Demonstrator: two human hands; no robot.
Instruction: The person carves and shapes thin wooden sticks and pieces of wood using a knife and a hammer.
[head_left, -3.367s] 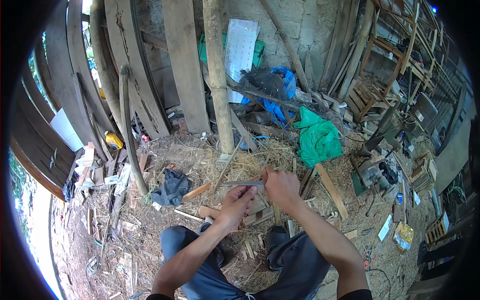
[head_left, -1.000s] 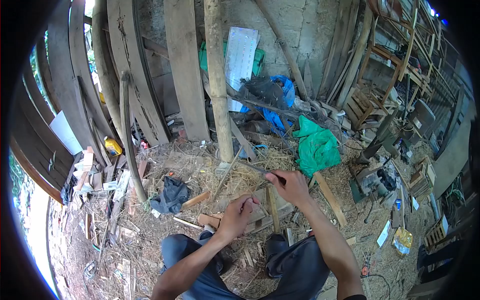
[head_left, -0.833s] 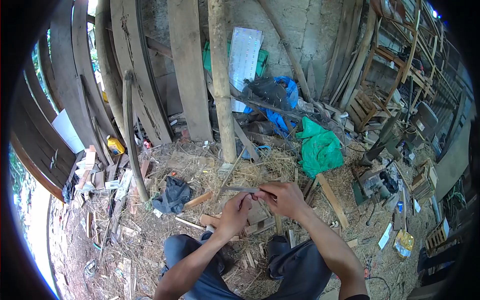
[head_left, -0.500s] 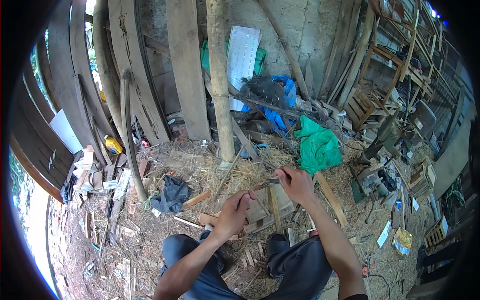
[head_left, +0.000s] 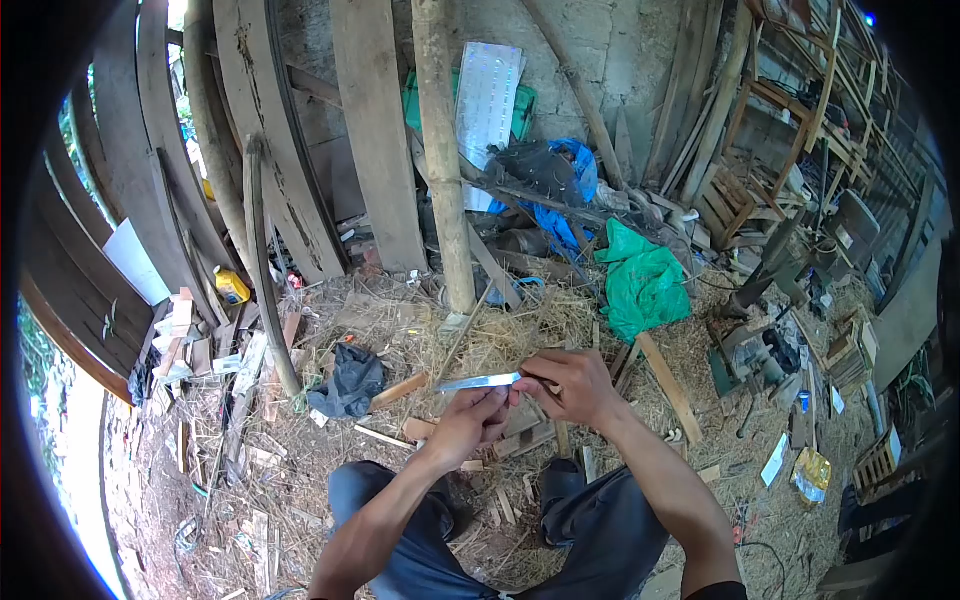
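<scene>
Presently, nearest the viewer, both knees are spread, with the hands meeting beyond them. The right hand is found closed around the near end of a blade (bright, flat, probably a knife), which points leftward just above the left hand. The left hand is narrow, fingers curled in beside the right; whether it pinches some small piece is not possible to say. Progress is judged as under way: the blade is out and gripped. What is finished or left to do cannot be determined, the spot between the fingers being too small to read.

Further out, a black plastic bag lies on the straw-strewn ground. A green bag sits beyond, to the right. Farthest, a pale panel leans near the block wall.
</scene>
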